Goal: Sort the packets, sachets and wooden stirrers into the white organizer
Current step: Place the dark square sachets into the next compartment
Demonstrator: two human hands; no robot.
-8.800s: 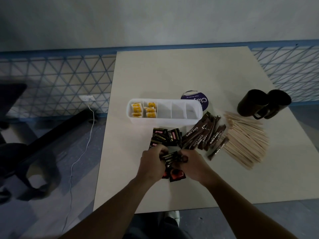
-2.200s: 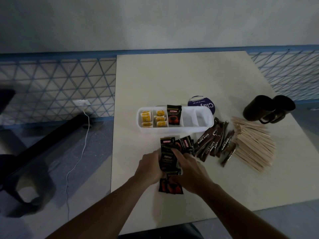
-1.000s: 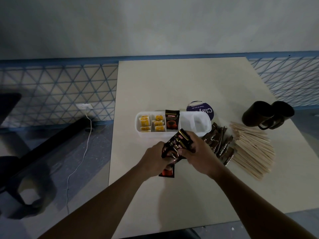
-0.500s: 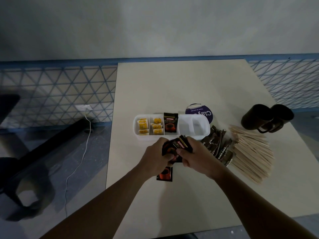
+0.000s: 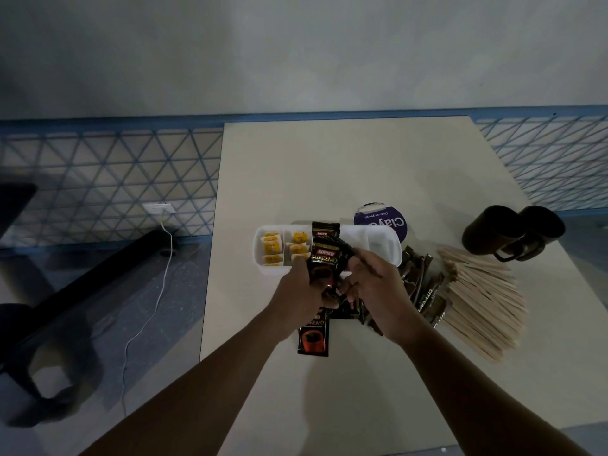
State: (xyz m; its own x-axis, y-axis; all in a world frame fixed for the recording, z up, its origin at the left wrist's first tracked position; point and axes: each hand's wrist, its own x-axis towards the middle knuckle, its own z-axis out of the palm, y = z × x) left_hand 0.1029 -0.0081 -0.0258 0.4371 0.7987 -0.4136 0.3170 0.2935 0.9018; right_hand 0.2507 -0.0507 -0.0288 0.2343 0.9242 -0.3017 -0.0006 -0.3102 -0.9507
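The bunch (image 5: 325, 278) is held upright between both hands; its front packet (image 5: 324, 258) has its long axis running near to far, top edge pointing at the organizer (image 5: 393, 255), printed face turned to the camera; a second packet (image 5: 343, 251) behind it leans off to the right. The bunch hangs just over the organizer's near wall, in front of the third compartment from the left, where a standing packet (image 5: 325, 229) sits on end.

The left hand (image 5: 301, 292) grips the bunch from the left, fingers curled round its lower part, so most of the front packet rises beyond the grip; the right hand (image 5: 375, 286) closes on it from the right, fingers curled in at its right side and lower end, though which packets it pinches cannot be told. Both forearms reach in from the near edge and meet at the middle, backs of the hands up.

Yellow sachets (image 5: 273, 250) fill the two left compartments; a flat packet (image 5: 312, 339) lies on the table (image 5: 362, 159) under the left wrist. Brown sticks (image 5: 424, 292) and stirrers (image 5: 483, 301) lie to the right; two mugs (image 5: 513, 233) stand far right; a purple disc (image 5: 383, 218) lies behind the organizer.
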